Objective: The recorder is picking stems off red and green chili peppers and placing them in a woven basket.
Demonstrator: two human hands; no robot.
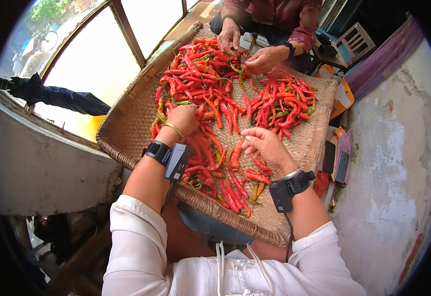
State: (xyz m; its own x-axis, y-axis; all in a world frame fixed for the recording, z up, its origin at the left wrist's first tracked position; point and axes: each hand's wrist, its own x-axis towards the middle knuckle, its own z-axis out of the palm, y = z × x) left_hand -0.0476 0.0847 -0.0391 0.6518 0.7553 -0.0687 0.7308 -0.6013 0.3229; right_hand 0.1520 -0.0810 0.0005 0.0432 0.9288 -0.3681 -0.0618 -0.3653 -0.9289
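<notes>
Red chili peppers [195, 74], with a few green and orange ones, lie heaped on a wide woven tray [284, 217]. My left hand [183, 120] reaches palm down into the pile's left side, its fingers hidden. Over the tray's middle, my right hand [269, 150] is closed, thumb and forefinger pinched together. A curved red chili [237, 153] hangs or lies just beside those fingertips; whether they grip its stem I cannot make out. Loose chilies [232, 195] spread along the near side. A smaller chili heap [284, 101] sits at the right.
Across the tray a co-worker's two hands [264, 59] work over the far chilies. A dark folded umbrella [72, 98] sticks out by the windows at left. A wooden chair [353, 47] stands far right, and a worn wall [393, 163] runs along the right.
</notes>
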